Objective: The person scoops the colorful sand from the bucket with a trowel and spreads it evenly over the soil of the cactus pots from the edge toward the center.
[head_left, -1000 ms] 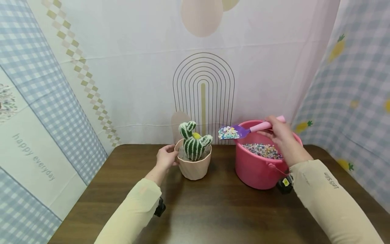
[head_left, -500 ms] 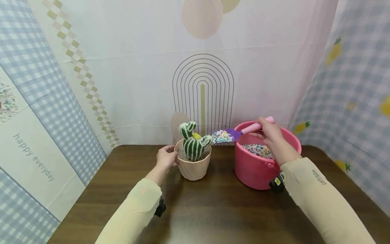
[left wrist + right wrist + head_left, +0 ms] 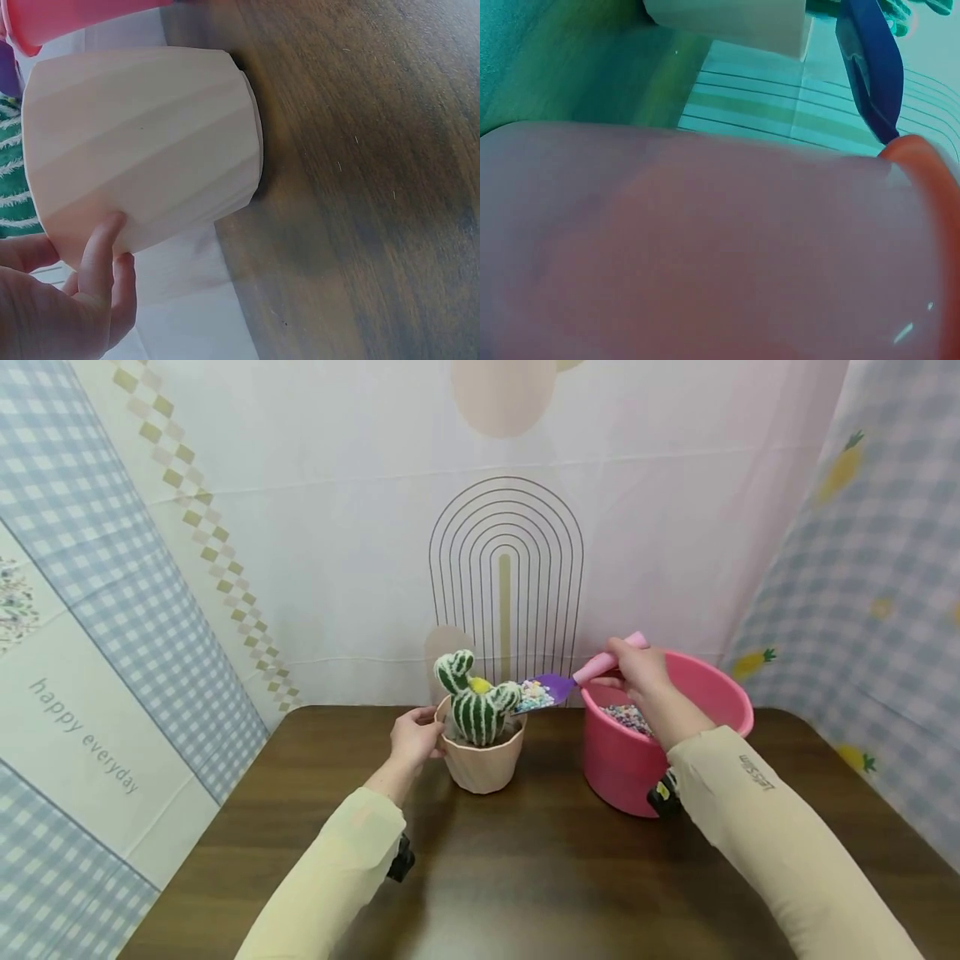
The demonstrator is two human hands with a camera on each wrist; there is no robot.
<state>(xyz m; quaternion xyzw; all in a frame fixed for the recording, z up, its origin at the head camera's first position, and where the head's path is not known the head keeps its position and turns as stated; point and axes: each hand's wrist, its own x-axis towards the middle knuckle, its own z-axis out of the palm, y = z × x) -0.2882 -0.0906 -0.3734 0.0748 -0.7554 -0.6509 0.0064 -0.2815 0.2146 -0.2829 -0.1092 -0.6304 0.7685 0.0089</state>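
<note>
My left hand (image 3: 416, 739) holds the rim of a beige flowerpot (image 3: 483, 768) from its left side; in the left wrist view a finger presses the pot's ribbed wall (image 3: 142, 142). A knitted green-and-white cactus (image 3: 477, 718) with a yellow flower stands in the pot. Over the bucket's near-left rim, my right hand (image 3: 637, 672) grips the pink handle of a small shovel (image 3: 558, 687). Its purple blade carries pastel beads (image 3: 534, 695) and tilts down to the left, its tip beside the cactus's right arm. Whether they touch is unclear.
A pink bucket (image 3: 615, 777), partly filled with multicoloured beads (image 3: 628, 717), stands right of the pot and fills most of the right wrist view. Both rest on a dark wooden table (image 3: 510, 877). A printed cloth (image 3: 360, 568) hangs behind the table.
My right hand has moved left with the shovel, bringing the blade from beside the bucket to the cactus and tilting it further down. The left hand stays on the pot.
</note>
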